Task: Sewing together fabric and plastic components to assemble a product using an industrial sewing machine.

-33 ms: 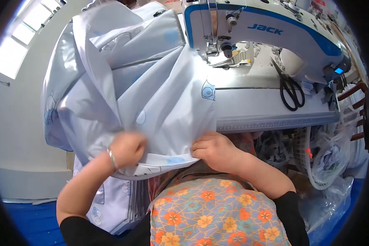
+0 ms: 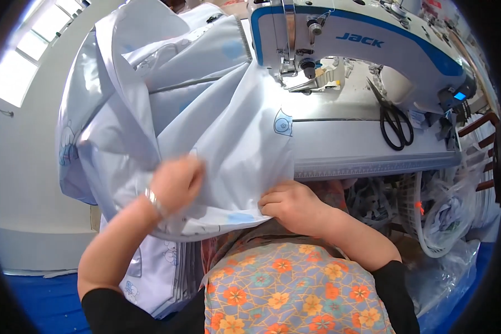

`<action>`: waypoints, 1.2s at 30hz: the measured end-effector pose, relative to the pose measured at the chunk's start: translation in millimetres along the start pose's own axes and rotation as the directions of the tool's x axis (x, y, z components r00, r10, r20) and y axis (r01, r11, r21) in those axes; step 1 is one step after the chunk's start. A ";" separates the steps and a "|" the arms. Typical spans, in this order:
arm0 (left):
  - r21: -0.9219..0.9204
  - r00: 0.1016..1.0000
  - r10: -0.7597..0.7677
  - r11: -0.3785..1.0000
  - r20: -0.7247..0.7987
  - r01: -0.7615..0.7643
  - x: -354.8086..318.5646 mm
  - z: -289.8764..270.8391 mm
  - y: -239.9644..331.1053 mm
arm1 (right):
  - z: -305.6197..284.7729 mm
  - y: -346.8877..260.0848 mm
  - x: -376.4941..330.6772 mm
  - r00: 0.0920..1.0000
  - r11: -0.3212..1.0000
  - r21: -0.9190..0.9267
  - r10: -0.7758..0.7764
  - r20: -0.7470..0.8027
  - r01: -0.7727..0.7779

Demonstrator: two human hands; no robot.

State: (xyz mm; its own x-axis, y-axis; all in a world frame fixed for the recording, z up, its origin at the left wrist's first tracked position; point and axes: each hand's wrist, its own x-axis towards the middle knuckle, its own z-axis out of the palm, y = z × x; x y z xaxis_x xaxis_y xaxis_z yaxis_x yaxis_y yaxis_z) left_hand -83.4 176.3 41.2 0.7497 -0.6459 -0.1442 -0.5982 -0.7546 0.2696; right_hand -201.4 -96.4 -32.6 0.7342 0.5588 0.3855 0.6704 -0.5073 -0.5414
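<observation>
A large, thin, pale bluish-white fabric [image 2: 228, 150] with blue cartoon prints spreads over the machine table and hangs toward my lap. At its near folded edge my right hand [image 2: 292, 206] is closed, thumb and fingers pinching the cloth. My left hand [image 2: 178, 181], with a silver bracelet at the wrist, is over the fabric to the left of my right hand. It looks curled but motion smears its fingers, so I cannot tell whether it grips cloth. The sewing machine [image 2: 350, 33], white with a blue stripe, stands behind; its needle area lies right of the fabric.
Black-handled scissors [image 2: 396, 125] lie on the machine table [image 2: 339, 142], right of the needle. A white plastic basket [image 2: 420, 222] with bagged scraps is below the table at right. Folded printed fabric [image 2: 158, 273] hangs in a stack under my left arm. A flowered apron [image 2: 295, 289] covers my lap.
My left hand has moved up and slightly right, farther from the near edge of the fabric. My right hand keeps its pinch at practically the same place.
</observation>
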 end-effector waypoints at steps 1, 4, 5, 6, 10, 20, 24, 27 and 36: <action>0.026 0.909 0.200 0.978 -0.365 -0.205 36.2 -2.2 1.6 | -0.9 -3.8 -1.0 1.000 1.000 -0.007 0.021 0.009 -0.021; 0.541 0.710 0.411 0.840 -0.571 -0.051 151.0 -17.8 -10.4 | -0.8 -13.7 -5.3 1.000 0.999 0.043 0.012 -0.018 -0.011; 0.601 0.760 0.317 0.790 -0.568 0.120 174.6 -18.5 -18.0 | 0.1 -16.2 -7.3 0.997 0.998 0.064 0.024 -0.070 -0.020; 0.598 0.701 0.372 0.796 -0.609 0.096 190.3 -20.2 -27.4 | 0.5 -17.3 -9.6 0.993 0.996 0.081 0.031 -0.111 -0.022; 0.315 0.962 -0.204 0.915 -0.180 0.253 203.5 -24.1 -56.8 | 0.5 -14.4 -17.4 0.986 0.980 0.174 0.116 -0.120 -0.094; 0.275 0.838 -0.009 0.943 -0.546 0.190 196.8 -17.0 -95.4 | -11.9 9.8 -10.0 0.984 0.969 0.209 0.153 -0.091 -0.131; 0.327 0.793 0.059 0.928 -0.607 0.181 209.2 -25.0 -95.0 | -22.0 20.4 -0.7 0.984 0.968 0.213 0.154 -0.093 -0.131; 0.361 0.760 0.123 0.919 -0.639 0.155 225.6 -38.8 -93.2 | -31.0 29.4 8.9 0.977 0.972 0.187 0.170 -0.133 -0.143; 0.447 0.794 0.156 0.880 -0.588 0.159 246.0 -36.0 -87.4 | -43.4 31.6 23.3 0.979 0.964 0.216 0.180 -0.098 -0.155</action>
State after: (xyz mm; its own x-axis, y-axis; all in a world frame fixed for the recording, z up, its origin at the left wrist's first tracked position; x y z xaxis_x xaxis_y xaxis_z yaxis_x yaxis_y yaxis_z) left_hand 163.5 87.6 16.4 0.6683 -0.5619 0.4875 -0.5340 -0.8186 -0.2115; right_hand -158.4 -127.9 -8.3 0.8496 0.3913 0.3536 0.5092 -0.4338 -0.7433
